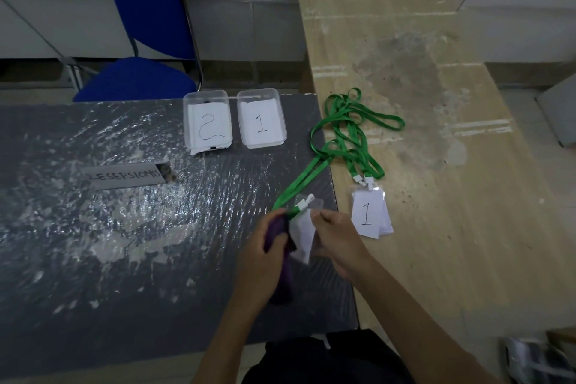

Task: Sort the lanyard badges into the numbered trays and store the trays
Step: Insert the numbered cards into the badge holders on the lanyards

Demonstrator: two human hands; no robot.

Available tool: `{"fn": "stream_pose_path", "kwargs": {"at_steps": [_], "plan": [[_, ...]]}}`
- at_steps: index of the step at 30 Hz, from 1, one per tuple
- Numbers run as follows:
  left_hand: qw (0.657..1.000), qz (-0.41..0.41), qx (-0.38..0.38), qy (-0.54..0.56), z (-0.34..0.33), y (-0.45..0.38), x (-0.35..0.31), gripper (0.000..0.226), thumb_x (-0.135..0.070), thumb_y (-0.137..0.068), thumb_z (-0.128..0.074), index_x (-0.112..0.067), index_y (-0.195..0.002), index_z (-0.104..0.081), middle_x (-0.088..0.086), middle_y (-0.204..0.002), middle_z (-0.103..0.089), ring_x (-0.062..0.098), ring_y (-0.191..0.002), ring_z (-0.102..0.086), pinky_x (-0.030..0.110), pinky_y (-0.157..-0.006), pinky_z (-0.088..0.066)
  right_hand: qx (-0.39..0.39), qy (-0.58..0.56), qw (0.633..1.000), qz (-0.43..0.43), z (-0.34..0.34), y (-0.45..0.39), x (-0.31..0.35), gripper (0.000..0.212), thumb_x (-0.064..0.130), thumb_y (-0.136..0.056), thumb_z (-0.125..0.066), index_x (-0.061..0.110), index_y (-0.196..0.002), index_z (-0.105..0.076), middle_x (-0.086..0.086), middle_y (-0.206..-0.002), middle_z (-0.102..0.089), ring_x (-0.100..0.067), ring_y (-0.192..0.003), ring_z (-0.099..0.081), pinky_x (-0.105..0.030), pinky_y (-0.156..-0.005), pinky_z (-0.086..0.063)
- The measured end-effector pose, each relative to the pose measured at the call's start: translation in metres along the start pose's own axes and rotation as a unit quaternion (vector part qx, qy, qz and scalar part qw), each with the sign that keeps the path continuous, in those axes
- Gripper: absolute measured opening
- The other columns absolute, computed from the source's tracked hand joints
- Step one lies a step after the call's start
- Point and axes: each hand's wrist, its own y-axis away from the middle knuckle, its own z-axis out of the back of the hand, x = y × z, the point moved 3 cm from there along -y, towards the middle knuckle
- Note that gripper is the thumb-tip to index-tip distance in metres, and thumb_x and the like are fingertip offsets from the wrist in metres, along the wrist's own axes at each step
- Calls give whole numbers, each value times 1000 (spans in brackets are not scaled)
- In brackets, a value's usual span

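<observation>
Two clear plastic trays stand at the grey table's far edge: tray 2 point(208, 122) on the left and tray 1 point(261, 118) on the right, each with a numbered paper inside. My left hand point(265, 259) grips a purple cloth point(285, 277) and touches the green lanyard point(299, 184). My right hand point(336, 237) pinches a clear badge holder point(304, 235) clipped to that lanyard, just above the table. Two more badges point(369, 213), the top one marked 1, lie on the wooden table with their green lanyards point(352, 125) tangled beyond them.
A paper label point(124, 177) with handwriting lies on the grey table point(109, 243), left of centre. The wooden table point(436, 165) adjoins on the right. A blue chair point(140, 40) stands behind the grey table.
</observation>
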Motion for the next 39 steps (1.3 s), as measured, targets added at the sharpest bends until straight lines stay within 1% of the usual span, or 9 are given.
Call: {"fn": "stream_pose_path", "kwargs": {"at_steps": [4,9,14,16,19,24,31,36,39], "plan": [[998,-1,62,31,-16,0,8,34,-34,-87,-74,-46,-116,-63,-22,-106,-71,-7,-96,-66,10,-80,-48,-8,-12,1000,9,-16,-7,-2,30,35,-97,-56,10,-89,-70,-6,-72,-67,-15,-61,-63,-28,-58,-51],[999,-1,-16,43,-2,-14,27,40,-31,-81,-81,-42,-114,-62,-22,-107,-70,-1,-97,-67,18,-83,-53,78,-97,992,-12,-30,-16,-3,39,43,-102,-38,19,-113,-67,-2,-97,-73,-10,-81,-72,-26,-67,-58],[993,48,-21,105,21,-31,43,30,-9,-89,-69,-34,-104,-65,-22,-94,-71,-1,-87,-67,21,-79,-52,56,49,997,20,-39,-33,-12,30,27,-93,-64,14,-120,-59,-2,-102,-68,-10,-86,-66,-15,-63,-54],[989,86,6,121,28,-35,52,28,-11,-89,-69,-33,-105,-67,-16,-97,-74,7,-93,-69,28,-84,-55,81,54,995,-16,-45,-37,-21,32,31,-91,-66,14,-117,-61,-1,-101,-70,-13,-89,-68,-23,-69,-58],[977,149,31,147,35,-40,70,17,-31,-93,-65,-28,-108,-73,-2,-111,-74,15,-104,-69,31,-92,-52,64,40,997,-21,-44,-41,-37,28,23,-94,-62,6,-116,-64,-7,-104,-72,-19,-94,-69,-35,-85,-57],[941,278,108,161,32,-65,91,69,-82,-81,-47,-27,-111,-76,6,-111,-75,25,-107,-69,46,-105,-46,39,57,997,-24,-30,-41,-55,14,23,-96,-58,17,-107,-66,-4,-102,-72,-24,-99,-68,-42,-85,-58],[924,292,202,142,19,-101,63,38,-52,-99,-44,-20,-98,-65,-1,-71,-74,11,-53,-69,17,-48,-50,12,140,990,33,-9,-48,-59,8,17,-95,-59,18,-99,-66,-11,-99,-72,-22,-92,-66,-40,-85,-55],[917,318,213,110,13,-107,61,45,-49,-77,-78,-13,-104,-76,8,-88,-77,18,-68,-71,23,-61,-55,-2,214,976,41,1,-49,-65,16,20,-97,-57,9,-105,-65,-6,-96,-69,-22,-90,-65,-36,-83,-54],[934,275,199,109,12,-116,61,37,-36,-87,-73,-21,-121,-70,5,-101,-77,18,-87,-73,29,-83,-59,-12,240,970,41,5,-49,-69,18,24,-97,-55,11,-107,-64,-4,-96,-68,-21,-92,-64,-33,-81,-52]]}}
